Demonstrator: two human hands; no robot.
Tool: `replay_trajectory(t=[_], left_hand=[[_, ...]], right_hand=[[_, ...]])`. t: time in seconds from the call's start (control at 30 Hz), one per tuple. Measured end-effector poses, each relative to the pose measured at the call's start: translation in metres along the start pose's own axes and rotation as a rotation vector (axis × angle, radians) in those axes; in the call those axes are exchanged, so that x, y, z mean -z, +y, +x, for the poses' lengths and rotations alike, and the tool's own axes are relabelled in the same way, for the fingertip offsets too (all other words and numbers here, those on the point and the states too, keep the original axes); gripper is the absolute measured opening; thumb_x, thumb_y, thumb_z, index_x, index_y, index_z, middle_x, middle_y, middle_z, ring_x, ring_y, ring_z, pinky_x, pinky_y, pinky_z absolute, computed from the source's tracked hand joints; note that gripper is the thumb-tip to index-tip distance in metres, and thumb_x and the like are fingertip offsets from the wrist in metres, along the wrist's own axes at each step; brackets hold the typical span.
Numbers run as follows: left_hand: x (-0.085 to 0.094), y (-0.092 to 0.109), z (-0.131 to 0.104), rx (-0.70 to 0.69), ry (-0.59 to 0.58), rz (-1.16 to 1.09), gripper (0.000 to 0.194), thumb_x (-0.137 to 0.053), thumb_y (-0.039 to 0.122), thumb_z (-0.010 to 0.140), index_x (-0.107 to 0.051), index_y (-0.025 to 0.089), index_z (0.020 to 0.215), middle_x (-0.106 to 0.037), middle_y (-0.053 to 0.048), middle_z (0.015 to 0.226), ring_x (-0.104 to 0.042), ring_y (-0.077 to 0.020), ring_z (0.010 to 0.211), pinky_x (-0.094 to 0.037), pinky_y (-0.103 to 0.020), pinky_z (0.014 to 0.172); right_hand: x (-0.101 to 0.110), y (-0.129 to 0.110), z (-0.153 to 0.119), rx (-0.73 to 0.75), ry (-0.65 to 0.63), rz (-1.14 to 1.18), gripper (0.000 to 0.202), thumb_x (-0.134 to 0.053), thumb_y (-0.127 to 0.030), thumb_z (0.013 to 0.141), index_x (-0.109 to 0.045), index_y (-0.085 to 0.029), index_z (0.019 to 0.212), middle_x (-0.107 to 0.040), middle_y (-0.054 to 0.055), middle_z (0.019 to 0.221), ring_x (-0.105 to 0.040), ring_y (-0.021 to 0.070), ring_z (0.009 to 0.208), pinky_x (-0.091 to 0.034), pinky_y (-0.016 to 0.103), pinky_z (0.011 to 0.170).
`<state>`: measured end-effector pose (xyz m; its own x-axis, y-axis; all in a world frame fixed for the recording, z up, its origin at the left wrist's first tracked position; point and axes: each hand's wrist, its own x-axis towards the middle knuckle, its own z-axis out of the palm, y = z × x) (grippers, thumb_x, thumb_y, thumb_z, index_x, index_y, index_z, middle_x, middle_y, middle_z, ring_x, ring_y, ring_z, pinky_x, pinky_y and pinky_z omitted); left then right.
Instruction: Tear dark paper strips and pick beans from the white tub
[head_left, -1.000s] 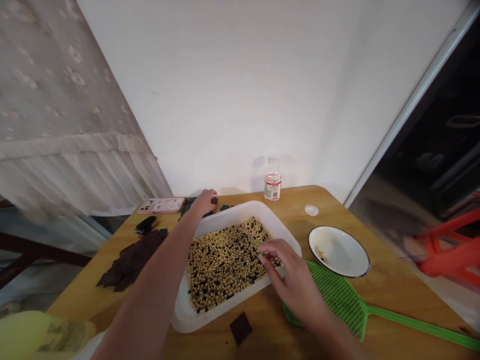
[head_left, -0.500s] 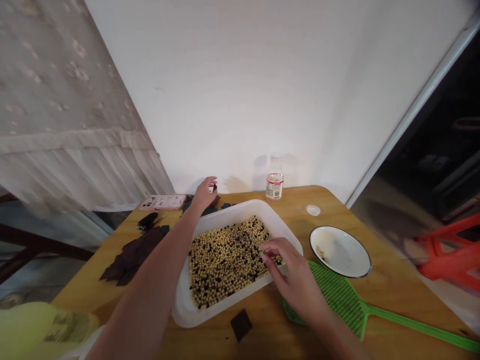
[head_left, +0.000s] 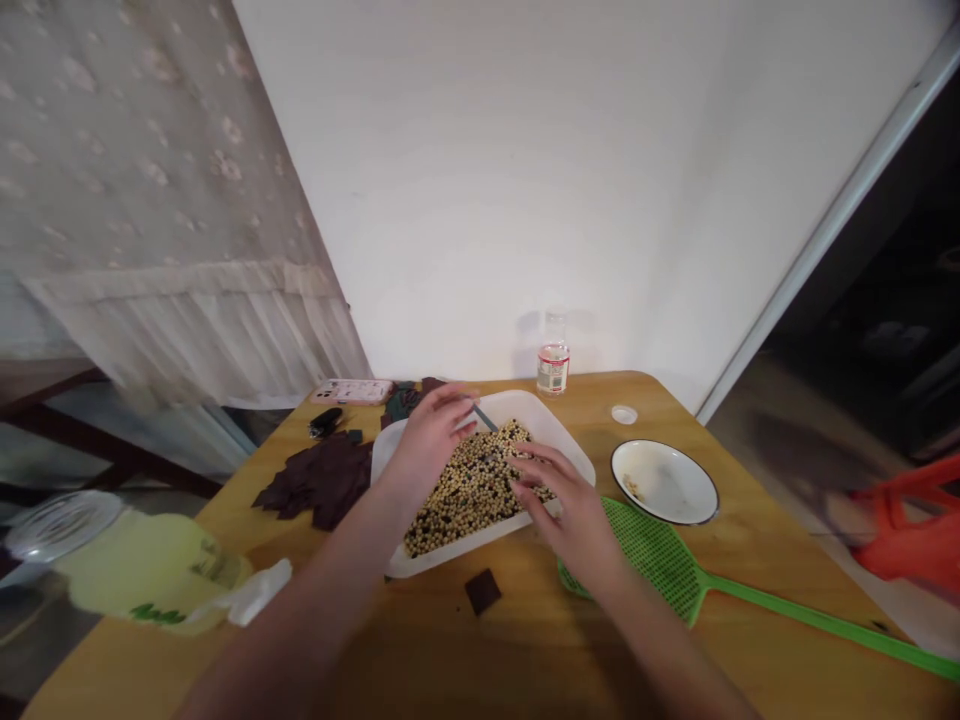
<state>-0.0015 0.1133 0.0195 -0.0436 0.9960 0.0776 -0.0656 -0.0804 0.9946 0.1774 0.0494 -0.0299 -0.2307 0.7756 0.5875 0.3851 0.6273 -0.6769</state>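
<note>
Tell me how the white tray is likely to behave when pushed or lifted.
The white tray may feel fairly weighty, since small round pieces are spread across much of it. Those pieces would probably roll and shift if it tilts. Being broad and low on the table, it would likely slide rather than tip.

Table (head_left: pixel 757 550) layout, tub (head_left: pixel 561 438) central.
We note beans (head_left: pixel 465 495) in the tub; bottle (head_left: pixel 553 372) behind it, near the wall (head_left: pixel 525 200); cap (head_left: pixel 623 414) and dish (head_left: pixel 675 485) to the tub's right, swatter (head_left: pixel 656 565) before the dish; one loose piece (head_left: pixel 482 592) before the tub; heaped pieces (head_left: pixel 319 480) to its left, fob (head_left: pixel 325 423) and phone (head_left: pixel 352 391) behind them; jug (head_left: pixel 150 570) at left front.
</note>
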Motion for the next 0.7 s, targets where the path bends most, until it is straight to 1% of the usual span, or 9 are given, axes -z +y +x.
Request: replay_trajectory(t=[0.1, 0.17, 0.23, 0.3, 0.37, 0.43, 0.53, 0.6, 0.7], left_hand=[[0.000, -0.010, -0.029, 0.064, 0.006, -0.084, 0.031, -0.066, 0.029, 0.071, -0.057, 0.020, 0.099, -0.066, -0.009, 0.106, -0.062, -0.0221, 0.100, -0.051, -0.036, 0.083], [0.000, -0.014, -0.037, 0.090, 0.006, -0.118, 0.032, -0.067, 0.030, 0.068, -0.057, 0.020, 0.097, -0.066, -0.008, 0.103, -0.063, -0.0204, 0.096, -0.051, -0.034, 0.081], [0.000, -0.015, -0.041, 0.103, 0.001, -0.136, 0.032, -0.068, 0.031, 0.068, -0.057, 0.020, 0.096, -0.065, -0.007, 0.100, -0.063, -0.0189, 0.093, -0.050, -0.032, 0.080], [0.000, -0.014, -0.043, 0.109, -0.014, -0.135, 0.033, -0.068, 0.035, 0.070, -0.058, 0.019, 0.097, -0.065, -0.007, 0.100, -0.062, -0.0185, 0.092, -0.050, -0.031, 0.077], [0.003, -0.010, -0.045, 0.109, -0.038, -0.119, 0.035, -0.066, 0.040, 0.073, -0.059, 0.019, 0.099, -0.064, -0.008, 0.106, -0.061, -0.0188, 0.094, -0.049, -0.029, 0.075], [0.007, -0.006, -0.047, 0.122, -0.081, -0.097, 0.038, -0.065, 0.044, 0.074, -0.060, 0.018, 0.102, -0.064, -0.009, 0.110, -0.062, -0.0200, 0.093, -0.049, -0.029, 0.074], [0.012, -0.001, -0.052, 0.200, -0.191, -0.069, 0.045, -0.066, 0.048, 0.073, -0.063, 0.013, 0.102, -0.069, -0.012, 0.097, -0.068, -0.0229, 0.079, -0.050, -0.033, 0.070], [0.015, 0.000, -0.057, 0.264, -0.267, -0.046, 0.047, -0.063, 0.050, 0.075, -0.065, 0.011, 0.101, -0.071, -0.014, 0.085, -0.069, -0.0238, 0.070, -0.052, -0.035, 0.068], [0.019, 0.000, -0.065, 0.373, -0.377, 0.002, 0.051, -0.053, 0.057, 0.080, -0.066, 0.011, 0.098, -0.073, -0.013, 0.078, -0.071, -0.0234, 0.068, -0.053, -0.032, 0.065]], right_hand=[[-0.004, -0.006, -0.003, 0.097, -0.058, -0.024, 0.033, -0.047, -0.015, 0.089, -0.057, -0.025, 0.119, -0.053, 0.010, 0.129, -0.065, 0.0161, 0.093, -0.050, 0.035, 0.090], [-0.006, -0.008, -0.004, 0.134, -0.077, -0.018, 0.036, -0.047, -0.015, 0.089, -0.056, -0.025, 0.122, -0.055, 0.009, 0.129, -0.062, 0.0177, 0.102, -0.049, 0.036, 0.093], [-0.007, -0.007, -0.004, 0.125, -0.070, 0.015, 0.038, -0.048, -0.017, 0.089, -0.055, -0.026, 0.124, -0.057, 0.008, 0.127, -0.059, 0.0188, 0.108, -0.046, 0.038, 0.096], [-0.006, -0.004, -0.003, 0.034, -0.030, 0.101, 0.037, -0.051, -0.021, 0.087, -0.057, -0.027, 0.123, -0.057, 0.008, 0.128, -0.060, 0.0195, 0.107, -0.045, 0.039, 0.097], [-0.003, -0.001, -0.002, -0.123, -0.007, 0.247, 0.034, -0.057, -0.027, 0.084, -0.062, -0.026, 0.118, -0.058, 0.009, 0.126, -0.061, 0.0202, 0.104, -0.044, 0.039, 0.097], [0.002, 0.001, 0.001, -0.255, -0.028, 0.376, 0.032, -0.062, -0.032, 0.081, -0.066, -0.025, 0.112, -0.064, 0.009, 0.113, -0.061, 0.0207, 0.101, -0.046, 0.038, 0.093], [0.011, 0.000, 0.004, -0.332, -0.107, 0.457, 0.031, -0.064, -0.037, 0.079, -0.069, -0.024, 0.106, -0.071, 0.006, 0.093, -0.066, 0.0190, 0.086, -0.052, 0.035, 0.079], [0.017, -0.003, 0.005, -0.392, -0.188, 0.528, 0.029, -0.067, -0.037, 0.077, -0.070, -0.025, 0.102, -0.071, 0.005, 0.097, -0.067, 0.0170, 0.081, -0.053, 0.033, 0.076], [0.024, -0.007, 0.005, -0.510, -0.384, 0.632, 0.027, -0.071, -0.034, 0.073, -0.071, -0.026, 0.099, -0.070, 0.003, 0.102, -0.064, 0.0151, 0.084, -0.051, 0.030, 0.078]])
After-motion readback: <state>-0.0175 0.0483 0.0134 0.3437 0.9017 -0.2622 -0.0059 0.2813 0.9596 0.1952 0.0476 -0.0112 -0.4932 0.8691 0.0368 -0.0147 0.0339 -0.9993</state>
